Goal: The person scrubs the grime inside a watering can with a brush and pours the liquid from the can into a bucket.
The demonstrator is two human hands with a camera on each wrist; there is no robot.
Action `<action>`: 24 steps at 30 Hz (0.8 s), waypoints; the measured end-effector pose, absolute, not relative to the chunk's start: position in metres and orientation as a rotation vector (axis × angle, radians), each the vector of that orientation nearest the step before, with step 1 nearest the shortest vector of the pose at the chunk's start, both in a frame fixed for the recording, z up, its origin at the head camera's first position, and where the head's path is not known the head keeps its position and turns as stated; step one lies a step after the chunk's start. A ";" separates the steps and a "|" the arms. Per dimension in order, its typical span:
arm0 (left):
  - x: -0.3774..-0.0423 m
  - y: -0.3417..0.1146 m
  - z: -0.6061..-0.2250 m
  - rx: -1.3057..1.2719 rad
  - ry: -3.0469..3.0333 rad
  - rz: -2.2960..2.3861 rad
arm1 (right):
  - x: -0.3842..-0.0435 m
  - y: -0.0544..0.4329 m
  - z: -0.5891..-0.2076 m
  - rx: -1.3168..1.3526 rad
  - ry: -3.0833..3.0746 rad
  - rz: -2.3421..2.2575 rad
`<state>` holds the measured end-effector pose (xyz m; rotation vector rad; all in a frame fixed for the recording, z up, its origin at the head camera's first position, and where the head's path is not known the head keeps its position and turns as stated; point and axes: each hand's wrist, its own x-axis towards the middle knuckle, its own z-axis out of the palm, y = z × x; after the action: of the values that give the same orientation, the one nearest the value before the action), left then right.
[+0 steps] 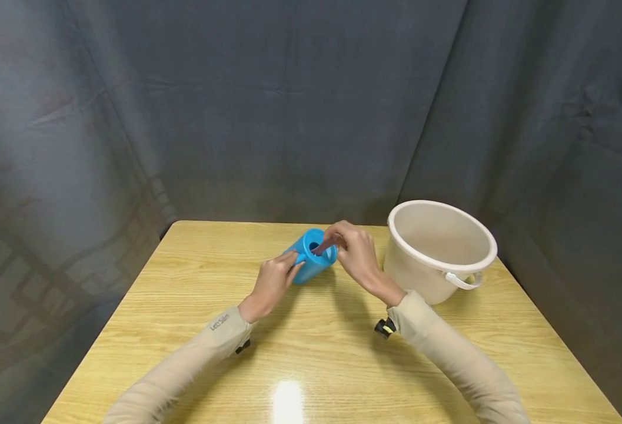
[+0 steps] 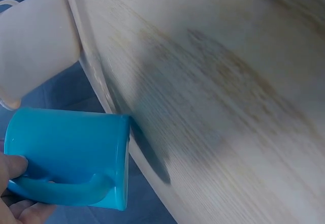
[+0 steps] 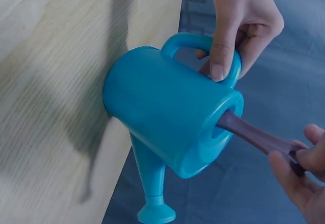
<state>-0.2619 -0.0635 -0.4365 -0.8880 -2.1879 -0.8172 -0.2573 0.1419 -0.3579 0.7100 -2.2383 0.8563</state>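
Note:
A blue toy watering can [image 3: 157, 102] with a side spout is held tilted above the table. My left hand [image 1: 273, 280] grips its looped handle, thumb on top, as the right wrist view shows. My right hand [image 1: 358, 253] pinches the end of a dark purple-brown tool handle [image 3: 254, 135]. The other end of that tool passes through the round opening in the can's top, so its head is hidden inside and its kind cannot be told. In the left wrist view the can [image 2: 71, 153] shows its side and base, with part of the left hand at the edge.
A large off-white bucket [image 1: 416, 274] with a white carrying handle [image 1: 463, 281] stands to the right on the wooden table [image 1: 194, 288], near the right forearm. Dark grey curtains [image 1: 289, 118] hang behind and beside the table.

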 end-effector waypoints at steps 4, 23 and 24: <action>-0.262 -0.064 -0.437 -0.883 -2.196 -0.808 | -0.257 0.142 -0.357 0.737 -2.231 0.893; -0.263 -0.066 -0.437 -0.861 -2.229 -0.819 | -0.256 0.141 -0.358 0.822 -2.250 0.883; -0.263 -0.066 -0.438 -0.860 -2.226 -0.816 | -0.256 0.141 -0.359 0.823 -2.247 0.877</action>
<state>-0.2632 -0.0657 -0.4375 -0.8602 -2.2261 -0.8164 -0.2560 0.1410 -0.3588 0.8235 -2.2467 0.8770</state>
